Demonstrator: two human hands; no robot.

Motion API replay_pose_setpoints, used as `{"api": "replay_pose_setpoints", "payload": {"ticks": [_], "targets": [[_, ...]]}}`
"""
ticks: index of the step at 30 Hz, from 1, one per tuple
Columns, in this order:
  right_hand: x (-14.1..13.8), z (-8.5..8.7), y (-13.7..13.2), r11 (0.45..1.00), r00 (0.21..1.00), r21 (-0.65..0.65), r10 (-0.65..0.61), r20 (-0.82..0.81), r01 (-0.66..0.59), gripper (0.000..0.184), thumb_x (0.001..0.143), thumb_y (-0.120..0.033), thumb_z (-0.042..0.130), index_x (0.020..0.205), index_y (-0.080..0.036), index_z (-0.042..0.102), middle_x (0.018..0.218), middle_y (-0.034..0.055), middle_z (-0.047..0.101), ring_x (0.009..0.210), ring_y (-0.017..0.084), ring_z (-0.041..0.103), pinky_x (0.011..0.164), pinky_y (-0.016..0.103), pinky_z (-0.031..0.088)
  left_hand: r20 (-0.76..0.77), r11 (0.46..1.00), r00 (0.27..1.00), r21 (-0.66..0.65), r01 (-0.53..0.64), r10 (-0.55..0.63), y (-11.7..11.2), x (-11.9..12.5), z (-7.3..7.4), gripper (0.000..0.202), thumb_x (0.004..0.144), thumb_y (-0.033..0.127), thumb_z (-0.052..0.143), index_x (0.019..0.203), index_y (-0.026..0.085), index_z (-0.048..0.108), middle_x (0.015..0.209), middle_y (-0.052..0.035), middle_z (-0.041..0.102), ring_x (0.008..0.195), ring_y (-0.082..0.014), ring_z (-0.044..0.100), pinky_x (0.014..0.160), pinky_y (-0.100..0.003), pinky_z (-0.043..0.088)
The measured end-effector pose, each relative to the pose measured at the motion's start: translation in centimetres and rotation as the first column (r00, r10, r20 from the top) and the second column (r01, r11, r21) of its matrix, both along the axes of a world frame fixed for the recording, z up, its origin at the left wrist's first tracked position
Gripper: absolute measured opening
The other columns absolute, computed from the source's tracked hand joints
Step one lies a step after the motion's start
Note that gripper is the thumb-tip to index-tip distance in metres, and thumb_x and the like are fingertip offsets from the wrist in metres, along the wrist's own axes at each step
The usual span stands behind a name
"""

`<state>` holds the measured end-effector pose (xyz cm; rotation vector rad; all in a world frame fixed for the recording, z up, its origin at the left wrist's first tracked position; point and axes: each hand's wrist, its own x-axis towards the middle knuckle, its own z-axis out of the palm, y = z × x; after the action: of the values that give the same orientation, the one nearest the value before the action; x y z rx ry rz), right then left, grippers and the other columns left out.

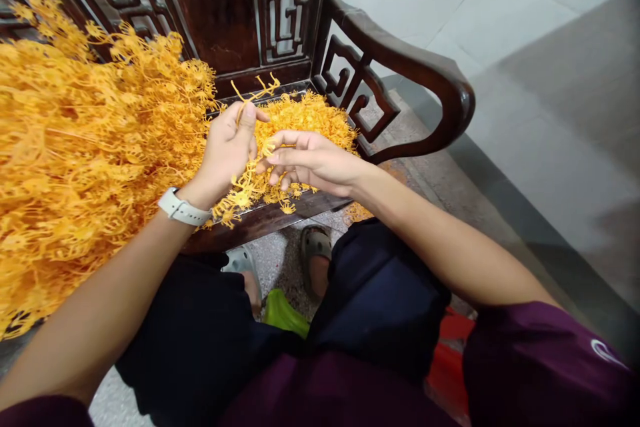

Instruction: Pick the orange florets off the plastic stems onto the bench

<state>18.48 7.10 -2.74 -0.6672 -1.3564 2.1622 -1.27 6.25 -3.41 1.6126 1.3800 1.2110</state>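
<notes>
My left hand (227, 143), with a white watch band (185, 208) at the wrist, is closed around a thin yellow plastic flower stem (257, 92) whose branched end sticks up above the fingers. Facing it, my right hand (315, 160) has thumb and forefinger brought together on a small yellow plastic floret (269, 147). Both hands are over a low pile of loose yellow florets (320, 117) on the seat of a dark wooden bench. More florets hang over the front edge below my fingers.
A large heap of yellow plastic flower branches (110, 147) fills the left side. The bench's carved armrest (400, 57) curves out on the right, near a tiled wall (540, 47). Sandalled feet (316, 260) and something green (285, 312) are on the floor below.
</notes>
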Motion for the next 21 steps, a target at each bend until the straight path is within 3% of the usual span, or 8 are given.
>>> {"api": "replay_pose_setpoints", "payload": {"ticks": [4,7,12,16,21], "targets": [[0.0,0.1,0.0,0.998,0.998,-0.027,0.056,-0.032,-0.057,0.038,0.085,-0.037,0.09,0.11,-0.02,0.066,0.102,0.0057,0.081,0.079,0.014,0.076,0.066,0.023,0.06,-0.064,0.998,0.998,0.051,-0.021,0.024,-0.3,0.1,0.2,0.047,0.111,0.067,0.047,0.101,0.025,0.065,0.061,0.0029,0.049,0.054,-0.0133,0.049,0.053,-0.03,0.038],[-0.3,0.2,-0.2,0.999,0.999,-0.033,0.035,-0.018,-0.036,0.037,0.087,-0.043,0.089,0.104,-0.019,0.067,0.098,0.0043,0.078,0.07,0.01,0.068,0.06,0.02,0.055,-0.124,0.994,0.99,0.098,-0.057,0.069,-0.6,0.3,0.3,0.046,0.11,0.066,0.049,0.098,0.024,0.066,0.068,0.0009,0.053,0.063,-0.015,0.055,0.058,-0.029,0.042],[-0.8,0.1,-0.3,0.997,0.999,-0.065,-0.047,0.006,0.048,0.022,0.086,-0.03,0.081,0.09,-0.019,0.063,0.08,-0.0001,0.068,0.059,0.008,0.054,0.053,0.02,0.045,-0.16,0.992,0.986,0.119,-0.036,0.055,-0.6,0.3,0.0,0.046,0.11,0.065,0.048,0.095,0.024,0.063,0.067,-0.0003,0.054,0.077,-0.0202,0.062,0.068,-0.032,0.045],[-0.5,0.1,-0.2,0.988,0.999,-0.151,0.037,-0.026,-0.041,0.011,0.086,-0.022,0.066,0.096,-0.017,0.065,0.075,-0.0019,0.059,0.058,0.008,0.044,0.054,0.021,0.042,-0.166,0.992,0.985,0.126,-0.017,0.038,-0.5,0.2,-0.1,0.043,0.112,0.06,0.049,0.093,0.024,0.062,0.07,-0.002,0.056,0.082,-0.0213,0.062,0.072,-0.033,0.045],[-0.3,0.9,-0.4,0.967,0.993,-0.228,0.107,-0.042,-0.113,0.01,0.087,-0.021,0.065,0.094,-0.02,0.058,0.074,-0.0042,0.049,0.059,0.008,0.037,0.056,0.021,0.039,-0.206,0.983,0.977,0.185,-0.021,0.059,-1.0,0.3,0.9,0.041,0.111,0.058,0.053,0.09,0.023,0.061,0.079,-0.0042,0.059,0.087,-0.0227,0.063,0.076,-0.034,0.045]]}}
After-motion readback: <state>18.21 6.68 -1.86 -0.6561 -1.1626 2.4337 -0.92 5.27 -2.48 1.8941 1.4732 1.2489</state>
